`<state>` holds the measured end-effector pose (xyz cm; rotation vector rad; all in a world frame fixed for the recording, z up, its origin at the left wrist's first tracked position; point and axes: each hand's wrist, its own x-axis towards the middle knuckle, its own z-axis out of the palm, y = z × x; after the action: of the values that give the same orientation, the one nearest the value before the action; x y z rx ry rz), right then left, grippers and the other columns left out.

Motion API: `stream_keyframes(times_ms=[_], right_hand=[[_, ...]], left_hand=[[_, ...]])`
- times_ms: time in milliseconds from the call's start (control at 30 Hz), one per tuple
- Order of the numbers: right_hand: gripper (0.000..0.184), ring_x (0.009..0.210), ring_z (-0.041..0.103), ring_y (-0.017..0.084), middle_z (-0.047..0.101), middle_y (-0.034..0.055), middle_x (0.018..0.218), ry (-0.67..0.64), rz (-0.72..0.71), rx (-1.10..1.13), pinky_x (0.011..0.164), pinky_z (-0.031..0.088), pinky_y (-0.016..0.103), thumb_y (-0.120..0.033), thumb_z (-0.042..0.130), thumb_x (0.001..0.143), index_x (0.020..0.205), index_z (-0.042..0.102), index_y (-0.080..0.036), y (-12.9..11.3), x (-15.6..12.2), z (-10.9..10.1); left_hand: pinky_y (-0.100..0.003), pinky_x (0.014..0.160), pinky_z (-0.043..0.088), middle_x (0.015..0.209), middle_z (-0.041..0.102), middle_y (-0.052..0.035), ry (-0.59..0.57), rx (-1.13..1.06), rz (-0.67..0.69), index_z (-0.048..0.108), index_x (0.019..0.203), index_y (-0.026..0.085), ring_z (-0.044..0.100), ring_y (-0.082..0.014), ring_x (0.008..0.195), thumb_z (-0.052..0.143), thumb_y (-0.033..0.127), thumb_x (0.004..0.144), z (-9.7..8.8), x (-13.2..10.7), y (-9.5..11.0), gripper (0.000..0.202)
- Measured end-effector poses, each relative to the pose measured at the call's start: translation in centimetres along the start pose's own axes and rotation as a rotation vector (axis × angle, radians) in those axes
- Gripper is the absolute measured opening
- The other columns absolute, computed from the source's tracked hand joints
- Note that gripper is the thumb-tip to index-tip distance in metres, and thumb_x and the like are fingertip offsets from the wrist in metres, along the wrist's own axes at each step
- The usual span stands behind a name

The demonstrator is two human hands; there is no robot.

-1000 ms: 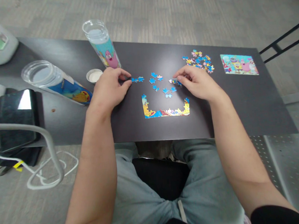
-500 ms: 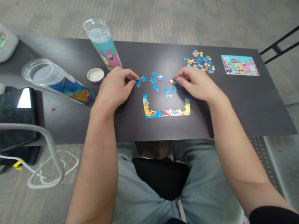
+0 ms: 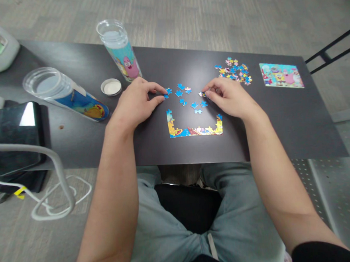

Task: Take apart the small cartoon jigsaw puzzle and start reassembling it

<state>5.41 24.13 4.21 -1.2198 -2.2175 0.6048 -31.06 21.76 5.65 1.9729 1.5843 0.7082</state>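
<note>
My left hand has thumb and forefinger closed on a small blue puzzle piece, right against another blue piece. Across from it, my right hand pinches a multicoloured puzzle piece, partly covered by the fingertips. Between the hands lie several loose, mostly blue pieces. Closer to me, a joined U-shaped puzzle border lies flat, with a bottom row and two short sides.
A heap of pieces lies beyond my right hand, beside a picture card. On the left are an upright clear tube, a second tube, a round lid and a black device on the dark table.
My left hand has shifted slightly right, bringing its blue piece up against the neighbouring one. My right hand has hardly moved.
</note>
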Motion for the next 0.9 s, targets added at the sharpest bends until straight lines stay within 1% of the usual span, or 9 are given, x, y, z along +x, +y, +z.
stream_keyframes(times_ms=[167, 267, 333, 400, 467, 633, 733, 833, 900], right_hand=[[0.007, 0.094, 0.071, 0.034, 0.080, 0.0089, 0.104, -0.028, 0.026, 0.018, 0.101, 0.062, 0.060, -0.037, 0.077, 0.114, 0.113, 0.083, -0.033, -0.22, 0.03, -0.18], [0.007, 0.095, 0.070, 0.033, 0.079, 0.0091, 0.104, -0.028, 0.026, 0.028, 0.101, 0.061, 0.061, -0.038, 0.079, 0.115, 0.113, 0.084, -0.034, -0.24, -0.03, -0.19], [0.007, 0.093, 0.069, 0.032, 0.078, 0.0090, 0.103, -0.020, 0.014, 0.028, 0.099, 0.060, 0.059, -0.036, 0.079, 0.113, 0.114, 0.085, -0.032, -0.18, -0.06, -0.12], [0.010, 0.093, 0.068, 0.030, 0.076, 0.0085, 0.102, -0.016, 0.009, 0.024, 0.100, 0.060, 0.057, -0.035, 0.078, 0.113, 0.115, 0.085, -0.030, -0.13, -0.08, -0.04], [0.012, 0.093, 0.069, 0.030, 0.075, 0.0078, 0.100, -0.006, 0.006, 0.017, 0.100, 0.060, 0.057, -0.035, 0.077, 0.111, 0.115, 0.086, -0.029, -0.13, -0.07, 0.01], [0.010, 0.092, 0.067, 0.032, 0.076, 0.0073, 0.100, -0.025, 0.028, 0.013, 0.099, 0.059, 0.059, -0.042, 0.080, 0.112, 0.115, 0.085, -0.033, -0.46, -0.09, -0.15], [0.012, 0.092, 0.064, 0.031, 0.075, 0.0071, 0.100, -0.027, 0.039, 0.028, 0.099, 0.058, 0.059, -0.046, 0.082, 0.114, 0.114, 0.084, -0.033, -0.63, -0.09, -0.27], [0.010, 0.091, 0.063, 0.030, 0.073, 0.0072, 0.099, -0.040, 0.041, 0.030, 0.100, 0.057, 0.059, -0.041, 0.082, 0.113, 0.115, 0.083, -0.031, -0.76, -0.06, -0.36], [0.007, 0.094, 0.063, 0.031, 0.074, 0.0077, 0.100, -0.064, 0.057, 0.030, 0.101, 0.057, 0.059, -0.039, 0.082, 0.114, 0.115, 0.082, -0.032, -0.95, -0.06, -0.44]], left_hand=[[-0.058, 0.118, 0.064, 0.118, 0.072, -0.0102, 0.009, -0.034, 0.033, 0.093, 0.102, 0.035, 0.068, -0.0337, 0.114, 0.076, 0.047, 0.106, -0.09, 0.09, 0.93, 0.021], [-0.059, 0.112, 0.065, 0.117, 0.074, -0.0085, 0.065, -0.043, -0.004, 0.090, 0.106, 0.034, 0.067, -0.0307, 0.103, 0.081, 0.047, 0.102, -0.11, 0.11, 1.04, 0.016], [-0.059, 0.108, 0.064, 0.112, 0.075, -0.0063, 0.081, -0.024, -0.046, 0.088, 0.109, 0.034, 0.064, -0.0287, 0.095, 0.091, 0.052, 0.095, -0.04, 0.11, 0.78, 0.023], [-0.060, 0.106, 0.063, 0.104, 0.074, -0.0050, 0.066, 0.004, -0.067, 0.087, 0.106, 0.034, 0.064, -0.0291, 0.094, 0.095, 0.060, 0.090, 0.05, 0.09, 0.44, 0.032], [-0.061, 0.105, 0.061, 0.102, 0.074, -0.0054, 0.035, 0.019, -0.064, 0.089, 0.103, 0.034, 0.064, -0.0300, 0.095, 0.094, 0.063, 0.091, 0.06, 0.06, 0.25, 0.032], [-0.058, 0.102, 0.062, 0.112, 0.078, -0.0072, -0.007, -0.019, -0.026, 0.094, 0.110, 0.036, 0.067, -0.0294, 0.095, 0.082, 0.055, 0.099, -0.26, 0.02, 0.64, 0.025], [-0.057, 0.099, 0.061, 0.104, 0.078, -0.0065, 0.011, -0.036, -0.053, 0.092, 0.108, 0.035, 0.068, -0.0306, 0.096, 0.081, 0.060, 0.101, -0.39, 0.02, 0.82, 0.028], [-0.057, 0.097, 0.059, 0.091, 0.073, -0.0054, -0.005, -0.019, -0.072, 0.089, 0.099, 0.034, 0.066, -0.0317, 0.096, 0.089, 0.064, 0.095, -0.40, 0.02, 0.71, 0.030], [-0.056, 0.097, 0.057, 0.092, 0.073, -0.0052, -0.018, -0.007, -0.057, 0.090, 0.098, 0.034, 0.065, -0.0309, 0.095, 0.090, 0.062, 0.093, -0.42, -0.01, 0.69, 0.028]])
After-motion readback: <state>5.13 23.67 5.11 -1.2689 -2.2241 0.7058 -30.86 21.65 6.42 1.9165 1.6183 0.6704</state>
